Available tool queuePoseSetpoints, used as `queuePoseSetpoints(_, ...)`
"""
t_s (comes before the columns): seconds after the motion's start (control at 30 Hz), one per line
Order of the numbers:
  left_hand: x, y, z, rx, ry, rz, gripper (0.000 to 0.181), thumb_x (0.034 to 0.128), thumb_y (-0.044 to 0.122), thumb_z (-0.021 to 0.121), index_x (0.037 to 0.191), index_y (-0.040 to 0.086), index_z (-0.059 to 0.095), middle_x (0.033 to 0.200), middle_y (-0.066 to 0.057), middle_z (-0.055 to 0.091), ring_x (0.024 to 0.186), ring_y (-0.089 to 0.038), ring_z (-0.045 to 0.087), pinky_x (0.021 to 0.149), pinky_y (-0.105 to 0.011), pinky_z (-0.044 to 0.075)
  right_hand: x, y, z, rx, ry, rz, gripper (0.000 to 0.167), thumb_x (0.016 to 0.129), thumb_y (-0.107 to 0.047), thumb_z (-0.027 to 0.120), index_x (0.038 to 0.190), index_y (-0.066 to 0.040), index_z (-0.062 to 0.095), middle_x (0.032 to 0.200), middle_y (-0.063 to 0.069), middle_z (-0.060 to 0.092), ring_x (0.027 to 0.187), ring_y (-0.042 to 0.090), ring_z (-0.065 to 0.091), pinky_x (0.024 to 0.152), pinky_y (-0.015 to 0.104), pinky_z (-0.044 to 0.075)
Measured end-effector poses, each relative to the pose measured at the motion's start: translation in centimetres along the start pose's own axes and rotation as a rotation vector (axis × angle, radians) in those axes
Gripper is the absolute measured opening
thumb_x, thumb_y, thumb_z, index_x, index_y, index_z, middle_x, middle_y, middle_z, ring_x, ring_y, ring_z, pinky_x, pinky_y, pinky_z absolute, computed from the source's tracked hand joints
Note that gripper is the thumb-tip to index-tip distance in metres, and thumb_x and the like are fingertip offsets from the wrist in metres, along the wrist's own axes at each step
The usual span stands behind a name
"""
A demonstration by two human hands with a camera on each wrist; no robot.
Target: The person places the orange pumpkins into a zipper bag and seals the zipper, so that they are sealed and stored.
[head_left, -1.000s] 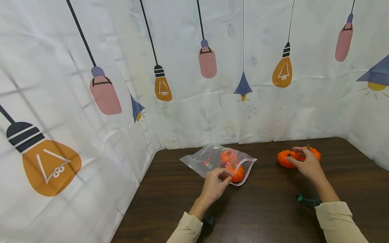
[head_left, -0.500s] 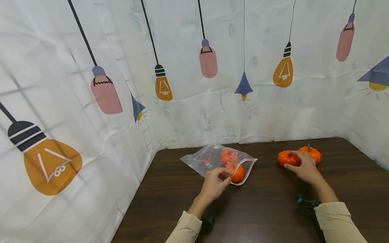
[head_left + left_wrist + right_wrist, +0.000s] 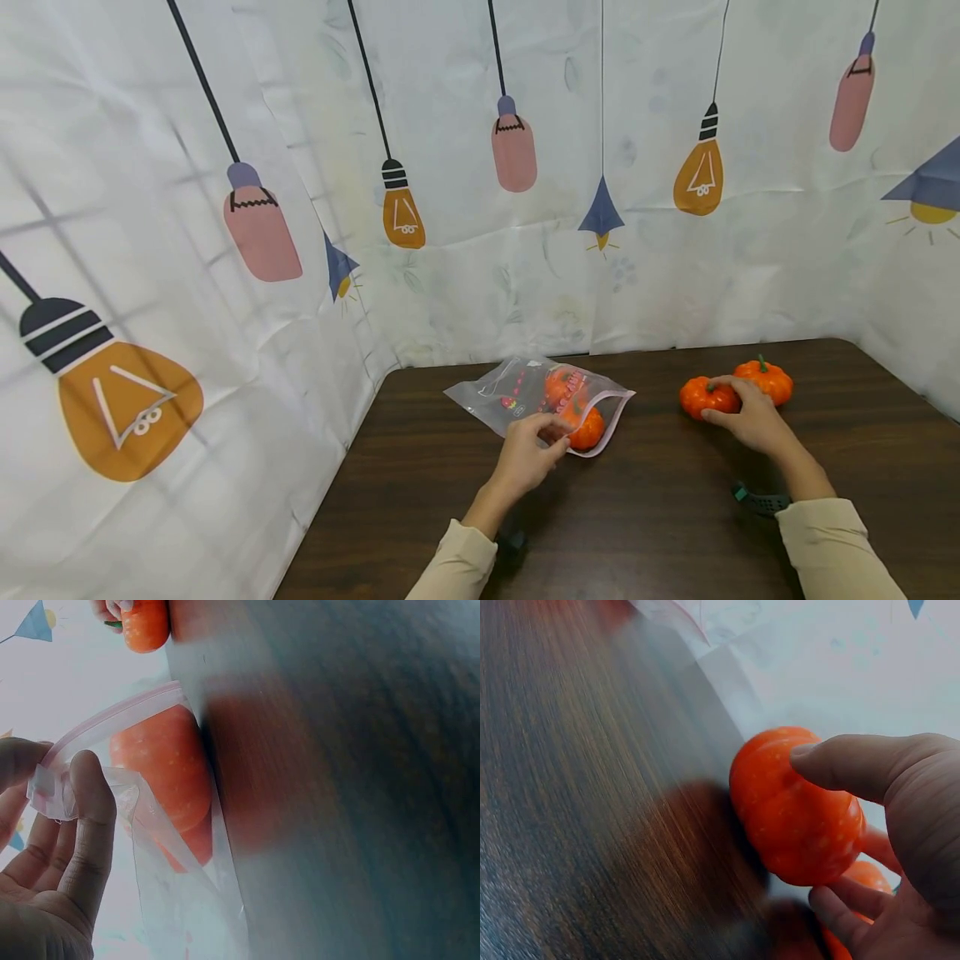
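Note:
My left hand (image 3: 527,457) pinches the edge of a clear zip bag (image 3: 487,397) near its mouth, thumb against fingers. Inside the bag lie small orange toy pumpkins (image 3: 587,431), seen through the plastic; in the left wrist view one pumpkin (image 3: 169,765) fills the mouth. On the right, my right hand (image 3: 757,419) grips another orange pumpkin (image 3: 701,397), the thumb on one side and fingers round the other. The right wrist view has the gripped pumpkin (image 3: 795,814) close up. Just behind the hand sits one more pumpkin (image 3: 765,381) with a green stem.
The dark wooden table (image 3: 637,517) stretches between and in front of both hands. A white cloth printed with lamps (image 3: 465,275) hangs behind the table and along its left side. A dark strap (image 3: 761,500) shows by the right wrist.
My right hand has come down from between the two loose pumpkins onto the left one, which has shifted slightly left. The left hand and bag stay put.

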State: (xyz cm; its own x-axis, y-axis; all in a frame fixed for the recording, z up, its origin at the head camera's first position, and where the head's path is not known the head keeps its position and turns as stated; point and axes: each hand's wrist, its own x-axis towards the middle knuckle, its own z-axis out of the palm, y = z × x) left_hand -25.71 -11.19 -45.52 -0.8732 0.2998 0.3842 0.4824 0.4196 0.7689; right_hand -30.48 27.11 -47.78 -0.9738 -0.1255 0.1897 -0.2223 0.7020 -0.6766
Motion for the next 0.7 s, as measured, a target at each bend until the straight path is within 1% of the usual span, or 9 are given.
queuePoseSetpoints(0.1, -0.03, -0.02, -0.01, -0.006, -0.001, -0.008, 0.013, 0.0883, -0.002, 0.074, 0.097, 0.008, 0.076, 0.083, -0.010, 0.072, 0.064, -0.005, 0.061, 0.049, -0.021, 0.055, -0.03, 0.04, -0.14, 0.025, -0.031, 0.005, 0.060, 0.097, -0.030, 0.070, 0.140, 0.005, 0.046, 0.147, 0.041, 0.039, 0.131, 0.062, 0.038, 0.102, 0.075, 0.034)
queuePoseSetpoints(0.2, -0.06, 0.02, -0.05, -0.005, -0.001, -0.015, 0.012, 0.0885, 0.000, 0.075, 0.098, 0.008, 0.076, 0.083, -0.009, 0.072, 0.064, -0.006, 0.061, 0.049, -0.021, 0.055, -0.04, 0.06, -0.27, 0.048, -0.051, 0.000, 0.059, 0.098, -0.028, 0.070, 0.140, 0.005, 0.046, 0.147, 0.041, 0.039, 0.133, 0.061, 0.037, 0.103, 0.074, 0.034)
queuePoseSetpoints(0.4, -0.12, -0.03, -0.04, -0.002, -0.001, -0.027, 0.011, 0.0888, 0.002, 0.075, 0.098, 0.008, 0.076, 0.083, -0.008, 0.072, 0.065, -0.005, 0.061, 0.050, -0.020, 0.055, 0.03, 0.25, -0.16, 0.086, -0.059, -0.054, 0.059, 0.096, -0.023, 0.071, 0.139, 0.009, 0.045, 0.145, 0.039, 0.039, 0.128, 0.056, 0.043, 0.099, 0.069, 0.041)
queuePoseSetpoints(0.5, -0.15, -0.02, -0.02, 0.001, -0.003, -0.030, 0.011, 0.0890, 0.002, 0.075, 0.098, 0.008, 0.076, 0.083, -0.009, 0.072, 0.065, -0.005, 0.061, 0.049, -0.021, 0.055, -0.06, 0.37, -0.09, 0.097, -0.065, -0.063, 0.064, 0.096, -0.022, 0.071, 0.142, 0.010, 0.041, 0.146, 0.039, 0.035, 0.127, 0.055, 0.043, 0.098, 0.069, 0.043)
queuePoseSetpoints(0.63, -0.13, -0.06, 0.04, 0.003, -0.001, -0.022, 0.011, 0.0890, 0.001, 0.074, 0.099, 0.006, 0.076, 0.083, -0.009, 0.072, 0.066, -0.006, 0.062, 0.049, -0.021, 0.055, -0.21, 0.49, -0.14, 0.102, -0.082, -0.045, 0.069, 0.097, -0.025, 0.071, 0.147, 0.009, 0.036, 0.150, 0.041, 0.027, 0.127, 0.057, 0.041, 0.098, 0.070, 0.043)
queuePoseSetpoints(0.7, -0.12, -0.13, 0.09, 0.002, -0.001, -0.017, 0.011, 0.0888, 0.000, 0.074, 0.098, 0.005, 0.076, 0.083, -0.009, 0.072, 0.066, -0.007, 0.062, 0.049, -0.021, 0.055, -0.27, 0.53, -0.19, 0.100, -0.091, -0.036, 0.071, 0.097, -0.027, 0.071, 0.148, 0.008, 0.035, 0.151, 0.041, 0.026, 0.126, 0.058, 0.043, 0.097, 0.070, 0.044)
